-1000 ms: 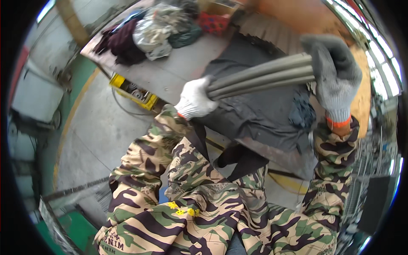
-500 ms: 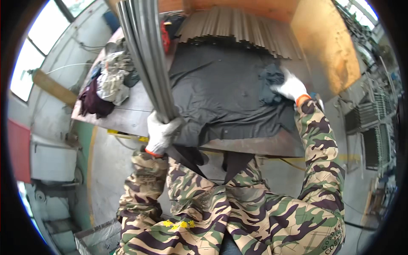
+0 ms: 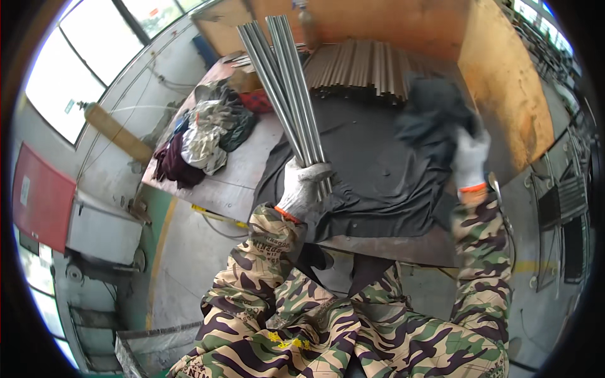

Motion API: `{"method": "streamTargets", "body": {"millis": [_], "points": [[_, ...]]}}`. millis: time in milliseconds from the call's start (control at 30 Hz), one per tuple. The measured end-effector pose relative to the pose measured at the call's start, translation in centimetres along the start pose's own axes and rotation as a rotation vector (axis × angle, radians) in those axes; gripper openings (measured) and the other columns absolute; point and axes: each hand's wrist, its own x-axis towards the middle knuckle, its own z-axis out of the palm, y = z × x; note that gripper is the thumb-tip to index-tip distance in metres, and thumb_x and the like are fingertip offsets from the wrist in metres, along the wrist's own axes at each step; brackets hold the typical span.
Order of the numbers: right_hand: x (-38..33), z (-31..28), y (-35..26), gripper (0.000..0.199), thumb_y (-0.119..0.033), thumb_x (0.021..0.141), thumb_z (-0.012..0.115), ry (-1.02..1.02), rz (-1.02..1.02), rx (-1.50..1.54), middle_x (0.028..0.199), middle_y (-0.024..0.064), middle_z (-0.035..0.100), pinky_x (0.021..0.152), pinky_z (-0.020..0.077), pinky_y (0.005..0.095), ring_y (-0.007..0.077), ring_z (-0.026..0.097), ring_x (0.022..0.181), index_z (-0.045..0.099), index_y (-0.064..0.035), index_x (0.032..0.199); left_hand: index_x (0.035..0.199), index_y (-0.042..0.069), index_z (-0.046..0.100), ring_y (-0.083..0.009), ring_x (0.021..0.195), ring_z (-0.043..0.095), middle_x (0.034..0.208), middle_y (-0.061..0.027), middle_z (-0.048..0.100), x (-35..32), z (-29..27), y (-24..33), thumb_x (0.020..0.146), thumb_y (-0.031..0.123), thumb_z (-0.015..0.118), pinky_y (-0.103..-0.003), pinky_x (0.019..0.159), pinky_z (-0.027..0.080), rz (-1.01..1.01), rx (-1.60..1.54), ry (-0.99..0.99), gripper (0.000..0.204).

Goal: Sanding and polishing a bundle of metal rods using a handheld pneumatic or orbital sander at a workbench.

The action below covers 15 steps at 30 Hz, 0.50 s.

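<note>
My left hand (image 3: 301, 184), in a white glove with an orange cuff, is closed round a bundle of shiny metal tubes (image 3: 287, 94). The tubes stand nearly upright, leaning left at the top, with their lower ends just below my fist. At the right my right hand (image 3: 471, 151), gloved alike and blurred, grips a dark grey-blue rag (image 3: 435, 110) raised over the table. Beneath both hands a black cloth (image 3: 365, 164) lies wrinkled across the tabletop. Farther back, a row of brownish metal tubes (image 3: 365, 66) lies side by side.
A heap of rags and gloves (image 3: 208, 132) sits on the table's left part. Wooden boards (image 3: 504, 82) wall the table at the back and right. A clear bottle (image 3: 306, 25) stands behind the tubes. At far left are a red panel (image 3: 44, 195) and a tan cylinder (image 3: 116, 132).
My left hand has moved up and right with the tube bundle, now held farther from my view. My right hand has lifted the rag up off the black cloth.
</note>
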Motion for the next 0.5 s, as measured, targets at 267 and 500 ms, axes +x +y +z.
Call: {"method": "streamTargets", "body": {"millis": [267,500], "points": [[-9.8,12.4,-1.0,0.119,-0.022,0.071,0.087,-0.129,0.315,-0.355,0.156,0.0259,0.054,0.123,0.0457,0.0407,0.042,0.056,0.145,0.025,-0.0045,0.171,0.155,0.006,0.054,-0.0346,0.145,0.055,0.152,-0.0196,0.06,0.5,-2.9,-15.2,0.102,0.03,0.066,-0.044,0.12,0.046,0.412,1.27,-0.323,0.06],[-5.4,8.7,2.6,0.034,-0.015,0.1,0.066,0.049,0.79,0.865,0.117,0.007,0.073,0.089,0.0609,0.0372,0.025,0.073,0.102,0.067,-0.0025,0.131,0.112,0.001,0.071,-0.0144,0.08,0.07,0.094,-0.0067,0.073,-10.4,0.8,-8.6,0.078,0.004,0.081,-0.034,0.074,0.059,-0.447,0.209,-0.332,0.035]]}}
